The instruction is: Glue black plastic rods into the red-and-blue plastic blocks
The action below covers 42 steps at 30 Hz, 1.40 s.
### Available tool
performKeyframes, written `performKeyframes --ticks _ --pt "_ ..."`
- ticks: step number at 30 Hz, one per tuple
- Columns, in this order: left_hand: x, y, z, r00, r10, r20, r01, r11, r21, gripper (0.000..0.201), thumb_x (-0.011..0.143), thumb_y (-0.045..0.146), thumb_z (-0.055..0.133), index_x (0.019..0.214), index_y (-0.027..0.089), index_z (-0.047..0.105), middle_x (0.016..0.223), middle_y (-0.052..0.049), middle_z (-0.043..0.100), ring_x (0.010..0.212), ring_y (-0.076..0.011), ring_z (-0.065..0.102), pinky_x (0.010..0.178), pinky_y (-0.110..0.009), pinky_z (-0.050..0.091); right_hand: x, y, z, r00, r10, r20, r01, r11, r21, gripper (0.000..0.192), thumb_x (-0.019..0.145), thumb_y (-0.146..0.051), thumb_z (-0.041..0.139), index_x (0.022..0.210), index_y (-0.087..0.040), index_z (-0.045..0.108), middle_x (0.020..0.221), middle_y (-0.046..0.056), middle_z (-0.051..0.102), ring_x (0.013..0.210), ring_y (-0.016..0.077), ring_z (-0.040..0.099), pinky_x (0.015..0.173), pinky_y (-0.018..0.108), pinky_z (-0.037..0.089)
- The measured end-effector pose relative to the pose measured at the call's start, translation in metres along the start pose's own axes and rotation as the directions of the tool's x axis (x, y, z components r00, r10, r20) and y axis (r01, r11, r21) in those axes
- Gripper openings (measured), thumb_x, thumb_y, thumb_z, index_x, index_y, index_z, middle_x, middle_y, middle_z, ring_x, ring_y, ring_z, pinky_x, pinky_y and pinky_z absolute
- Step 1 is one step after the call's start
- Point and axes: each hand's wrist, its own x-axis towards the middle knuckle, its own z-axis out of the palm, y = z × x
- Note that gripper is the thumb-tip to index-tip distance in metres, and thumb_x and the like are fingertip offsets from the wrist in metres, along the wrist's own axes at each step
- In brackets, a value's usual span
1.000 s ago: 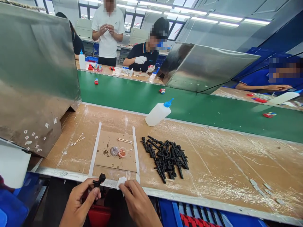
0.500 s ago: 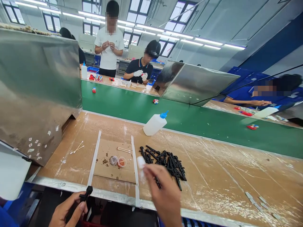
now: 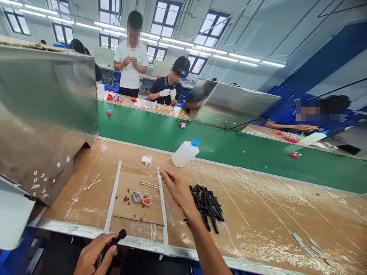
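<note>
Presently the left hand [image 3: 94,254] is holding one black plastic part [image 3: 119,236] just below the near edge of the workbench [image 3: 272,214], with its fingers curled shut around the part's lower end; the upper end is sticking out toward the bench.

The right hand [image 3: 177,189] is reaching out over the bench with fingers stretched and spread, gripping nothing. Its fingertips are lying at the far end of the right white strip [image 3: 163,208], which is bordering a cardboard square [image 3: 134,212]. Its wrist is passing just beside the pile of black parts [image 3: 209,206].

On the square, two cotton swabs [image 3: 148,185] are lying near those fingertips, and two small cups [image 3: 142,198] are sitting closer in. A crumpled white wipe [image 3: 146,160] is resting beyond the square, with a squeeze bottle [image 3: 185,152] lying tilted near the green conveyor belt [image 3: 229,141].

Judgement: the step in hand appears to be a reach for a tool while the part is waiting in the other hand. Taking up a swab would call for a fine fingertip pinch, keeping clear of the cups.
</note>
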Motion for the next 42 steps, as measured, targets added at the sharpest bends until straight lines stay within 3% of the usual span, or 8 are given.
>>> performKeyframes --ticks 5,10,12,17,22,30,34,42 --pt "0.017 0.003 0.007 0.979 0.182 0.090 -0.194 0.970 0.144 0.029 0.095 0.019 0.061 0.120 0.031 0.066 0.104 0.000 0.076 0.095 -0.0149 0.072 0.088 -0.020 0.055 -0.068 0.005 0.002 0.992 0.120 0.030 -0.121 0.991 0.060 0.042 0.083 -0.056 0.068 0.098 -0.019 0.080 0.086 0.007 0.077 0.072 0.0221 0.069 0.066 0.031 0.053" --pt "0.030 0.011 0.027 0.969 0.195 0.150 -0.222 0.956 0.194 0.028 0.098 0.017 0.055 0.124 0.027 0.062 0.104 -0.003 0.075 0.096 -0.0170 0.070 0.087 -0.027 0.056 -0.082 0.006 0.022 0.987 0.139 0.076 -0.149 0.977 0.150 0.035 0.085 -0.052 0.069 0.096 -0.021 0.078 0.088 0.005 0.076 0.077 0.0206 0.069 0.069 0.029 0.055" --pt "0.031 0.010 0.031 0.968 0.199 0.151 -0.228 0.951 0.210 0.029 0.098 0.015 0.055 0.124 0.027 0.061 0.104 -0.003 0.075 0.095 -0.0172 0.070 0.086 -0.028 0.056 -0.081 0.000 0.028 0.993 0.094 0.065 -0.103 0.983 0.151 0.027 0.088 -0.047 0.068 0.093 -0.023 0.078 0.091 0.004 0.076 0.077 0.0185 0.068 0.070 0.028 0.054" --pt "0.028 0.004 0.033 0.960 0.232 0.154 -0.265 0.933 0.244 0.034 0.099 0.011 0.053 0.130 0.023 0.057 0.110 -0.006 0.074 0.100 -0.0187 0.068 0.089 -0.031 0.055 -0.084 -0.008 0.030 0.985 -0.168 0.034 0.168 0.986 0.012 0.013 0.095 -0.029 0.063 0.100 -0.025 0.074 0.098 0.001 0.076 0.081 0.0149 0.069 0.070 0.024 0.053" --pt "0.030 0.005 0.033 0.959 0.232 0.163 -0.268 0.930 0.252 0.035 0.098 0.009 0.053 0.131 0.019 0.057 0.109 -0.007 0.073 0.099 -0.0187 0.068 0.089 -0.031 0.056 -0.094 0.002 0.025 0.954 -0.248 -0.168 0.232 0.967 -0.106 0.007 0.092 -0.025 0.069 0.098 -0.023 0.073 0.091 -0.001 0.076 0.075 0.0130 0.070 0.076 0.023 0.054" --pt "0.036 0.008 0.035 0.943 0.308 0.125 -0.332 0.876 0.350 0.030 0.095 0.007 0.057 0.124 0.014 0.059 0.099 -0.008 0.074 0.087 -0.0210 0.066 0.080 -0.036 0.055 -0.103 0.024 0.034 0.948 0.022 -0.316 0.015 0.993 0.115 0.012 0.086 -0.031 0.075 0.094 -0.022 0.076 0.089 0.002 0.077 0.076 0.0154 0.071 0.075 0.025 0.057" --pt "0.034 0.007 0.031 0.953 0.263 0.153 -0.297 0.914 0.277 0.027 0.096 0.007 0.057 0.121 0.016 0.059 0.096 -0.006 0.072 0.084 -0.0199 0.062 0.076 -0.034 0.053 -0.107 0.027 0.036 0.921 0.163 -0.355 -0.072 0.964 0.256 0.019 0.082 -0.034 0.078 0.093 -0.019 0.078 0.087 0.004 0.077 0.072 0.0167 0.071 0.069 0.026 0.058" --pt "0.023 0.003 0.023 0.954 0.212 0.212 -0.270 0.914 0.302 0.030 0.095 0.005 0.055 0.122 0.018 0.060 0.099 -0.007 0.066 0.090 -0.0196 0.059 0.081 -0.034 0.051 -0.108 0.012 0.037 0.887 0.264 -0.379 -0.125 0.927 0.353 0.025 0.076 -0.039 0.081 0.086 -0.016 0.078 0.080 0.007 0.077 0.063 0.0169 0.068 0.059 0.027 0.058"
